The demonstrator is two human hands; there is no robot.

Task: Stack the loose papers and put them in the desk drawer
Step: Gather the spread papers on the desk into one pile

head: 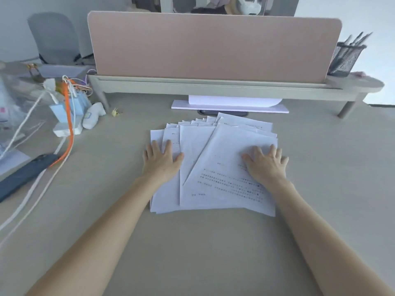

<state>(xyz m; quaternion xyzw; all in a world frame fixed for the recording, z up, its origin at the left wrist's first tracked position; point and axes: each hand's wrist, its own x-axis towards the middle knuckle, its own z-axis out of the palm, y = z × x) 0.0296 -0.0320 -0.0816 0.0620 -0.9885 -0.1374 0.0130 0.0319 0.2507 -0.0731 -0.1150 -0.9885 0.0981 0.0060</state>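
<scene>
Far left: a dark flat device (23,178) and white and orange cords (64,144) lie on your desk (192,242).
Left hand (161,160): yours lies flat, fingers spread, gripping nothing, on the left edge of the papers (213,167).
Papers: fanned loosely at the desk's centre, corners splayed away from you.
Right hand (266,164): flat and spread on the top sheet, holding nothing.
Far right: a mesh pen cup (345,58) stands on the shelf (213,86).
Drawer: you cannot see it.

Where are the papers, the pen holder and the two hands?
papers (215,167): head view, on the printed top sheet.
pen holder (345,59): head view, on its black mesh wall.
left hand (161,160): head view, back of the hand.
right hand (266,165): head view, back of the hand.
</scene>
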